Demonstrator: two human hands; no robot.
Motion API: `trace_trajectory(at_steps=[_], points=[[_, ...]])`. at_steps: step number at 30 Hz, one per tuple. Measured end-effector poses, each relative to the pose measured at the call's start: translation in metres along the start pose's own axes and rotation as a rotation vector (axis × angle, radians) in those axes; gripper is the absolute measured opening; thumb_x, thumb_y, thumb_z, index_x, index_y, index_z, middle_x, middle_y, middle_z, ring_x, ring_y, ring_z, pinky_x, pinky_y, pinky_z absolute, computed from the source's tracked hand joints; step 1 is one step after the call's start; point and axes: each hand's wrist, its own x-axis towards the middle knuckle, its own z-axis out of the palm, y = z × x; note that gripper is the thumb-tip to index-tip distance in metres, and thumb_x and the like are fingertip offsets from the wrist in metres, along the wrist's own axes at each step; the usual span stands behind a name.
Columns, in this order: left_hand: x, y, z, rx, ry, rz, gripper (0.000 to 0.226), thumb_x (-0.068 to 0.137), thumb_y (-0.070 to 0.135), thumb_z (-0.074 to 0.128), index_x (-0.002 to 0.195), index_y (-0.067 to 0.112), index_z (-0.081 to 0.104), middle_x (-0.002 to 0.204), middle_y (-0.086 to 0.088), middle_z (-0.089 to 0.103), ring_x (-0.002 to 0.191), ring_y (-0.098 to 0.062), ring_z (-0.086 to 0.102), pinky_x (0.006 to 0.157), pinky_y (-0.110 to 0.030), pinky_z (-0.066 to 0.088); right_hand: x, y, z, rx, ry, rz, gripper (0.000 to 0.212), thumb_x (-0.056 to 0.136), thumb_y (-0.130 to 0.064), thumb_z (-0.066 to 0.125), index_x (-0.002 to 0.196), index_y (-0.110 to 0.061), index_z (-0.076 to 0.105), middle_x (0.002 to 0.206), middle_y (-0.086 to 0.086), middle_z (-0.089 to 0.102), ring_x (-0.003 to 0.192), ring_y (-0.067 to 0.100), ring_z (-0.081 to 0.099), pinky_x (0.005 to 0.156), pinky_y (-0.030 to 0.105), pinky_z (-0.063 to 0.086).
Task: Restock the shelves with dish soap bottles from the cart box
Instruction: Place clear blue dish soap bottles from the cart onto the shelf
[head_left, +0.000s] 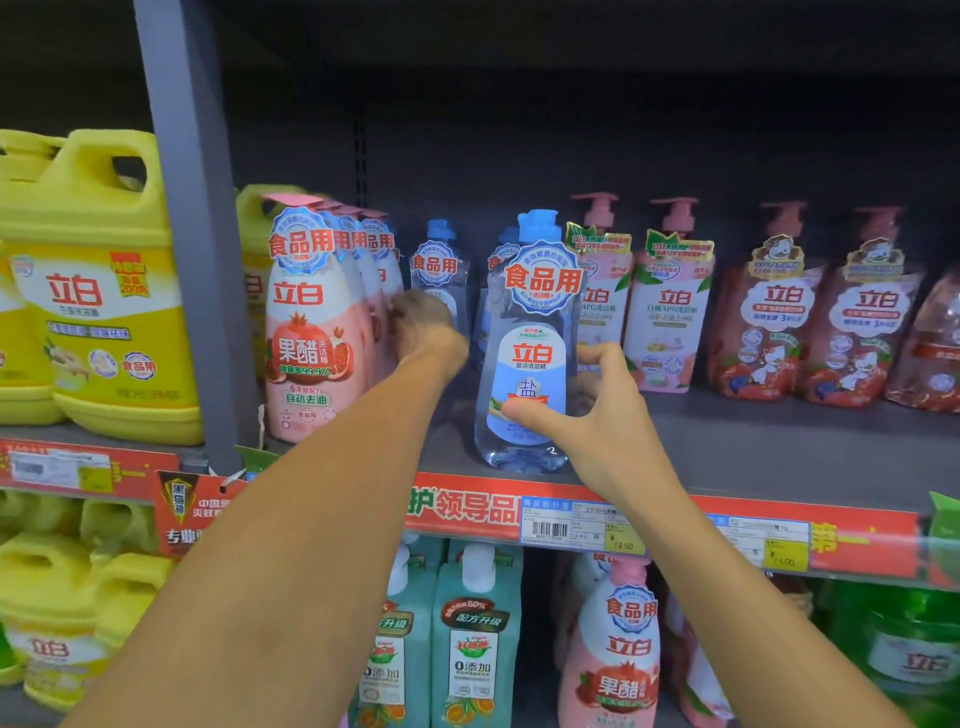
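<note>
A clear dish soap bottle (530, 343) with a blue cap and a light-blue label stands at the front of the grey shelf (753, 447). My right hand (587, 415) grips its lower half, thumb across the label and fingers round the right side. My left hand (423, 325) reaches deeper into the shelf, its fingers around a second clear blue-capped bottle (439, 265) standing further back. More clear bottles stand half hidden behind the front one.
A row of pink pomegranate bottles (311, 322) stands just left of my left hand. Pink pump bottles (667, 306) and red refill pouches (810, 322) fill the right. Yellow jugs (98, 291) sit beyond the grey upright (192, 234). More bottles stand on the shelf below.
</note>
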Motion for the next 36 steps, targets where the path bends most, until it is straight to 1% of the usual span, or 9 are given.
trace_trajectory(at_steps=[4,9,16,21,24,27,29,34,36], points=[[-0.001,0.004,0.000,0.071,0.008,-0.006,0.066,0.095,0.011,0.054,0.145,-0.013,0.019,0.148,-0.030,0.030,0.136,-0.040,0.037,0.107,-0.043,0.038,-0.001,0.001,0.000,-0.013,0.010,-0.007,0.052,0.071,-0.024,0.090,0.099,-0.032,0.046,0.100,-0.011,0.071,0.084,-0.007,0.067,0.066,0.009,0.050],[0.006,0.002,0.001,0.160,-0.002,-0.002,0.055,0.096,0.017,0.053,0.138,-0.013,0.034,0.139,-0.028,0.043,0.130,-0.040,0.042,0.106,-0.042,0.040,-0.004,0.000,0.000,-0.013,0.004,-0.001,0.052,0.072,-0.027,0.089,0.101,-0.032,0.047,0.101,-0.013,0.071,0.085,-0.008,0.067,0.067,0.010,0.051],[-0.007,0.010,-0.002,0.211,0.013,0.048,0.055,0.102,0.008,0.039,0.143,-0.020,0.016,0.148,-0.036,0.023,0.138,-0.046,0.028,0.111,-0.047,0.028,-0.005,-0.001,-0.001,-0.026,0.016,-0.005,0.052,0.071,-0.027,0.089,0.097,-0.032,0.045,0.095,-0.014,0.073,0.079,-0.005,0.069,0.063,0.010,0.049],[-0.004,0.000,0.000,0.182,-0.029,0.058,0.066,0.100,0.020,0.046,0.146,-0.017,0.015,0.150,-0.035,0.022,0.137,-0.046,0.031,0.113,-0.045,0.032,-0.005,-0.002,-0.001,-0.068,0.016,0.001,0.053,0.070,-0.033,0.089,0.098,-0.034,0.044,0.099,-0.017,0.070,0.084,-0.008,0.067,0.067,0.014,0.052],[-0.015,-0.011,-0.008,0.246,-0.001,0.174,0.068,0.097,0.023,0.052,0.144,-0.014,0.021,0.145,-0.032,0.031,0.128,-0.044,0.044,0.102,-0.045,0.043,-0.004,-0.001,-0.003,-0.076,0.005,0.011,0.053,0.071,-0.034,0.089,0.097,-0.035,0.044,0.102,-0.016,0.069,0.087,-0.006,0.066,0.067,0.014,0.053],[-0.036,-0.027,-0.024,0.245,-0.016,0.321,0.051,0.091,0.012,0.056,0.136,-0.007,0.038,0.134,-0.028,0.046,0.117,-0.046,0.053,0.092,-0.047,0.047,-0.002,-0.001,-0.004,-0.067,-0.007,0.019,0.052,0.070,-0.030,0.090,0.097,-0.033,0.045,0.104,-0.011,0.071,0.087,-0.001,0.069,0.066,0.013,0.052],[-0.055,-0.039,-0.035,0.248,-0.040,0.412,0.042,0.091,0.012,0.055,0.129,-0.002,0.045,0.128,-0.027,0.052,0.113,-0.046,0.055,0.088,-0.046,0.046,-0.003,-0.003,-0.005,-0.058,-0.007,0.028,0.052,0.071,-0.029,0.090,0.100,-0.029,0.047,0.103,-0.008,0.072,0.086,-0.002,0.069,0.067,0.013,0.051],[-0.113,-0.058,-0.049,0.250,-0.096,0.490,0.040,0.101,0.039,0.045,0.122,0.005,0.055,0.120,-0.019,0.062,0.109,-0.039,0.057,0.083,-0.040,0.041,-0.009,-0.007,-0.004,-0.130,0.010,0.022,0.053,0.074,-0.032,0.088,0.110,-0.019,0.051,0.104,-0.012,0.066,0.084,-0.017,0.060,0.066,0.003,0.045],[-0.133,-0.069,-0.047,0.230,-0.109,0.501,0.052,0.102,0.052,0.032,0.110,0.010,0.062,0.113,-0.013,0.065,0.103,-0.033,0.060,0.077,-0.036,0.038,-0.011,-0.008,-0.002,-0.224,0.065,-0.012,0.051,0.075,-0.036,0.086,0.112,-0.019,0.054,0.108,-0.007,0.060,0.092,-0.006,0.059,0.072,0.008,0.043]])
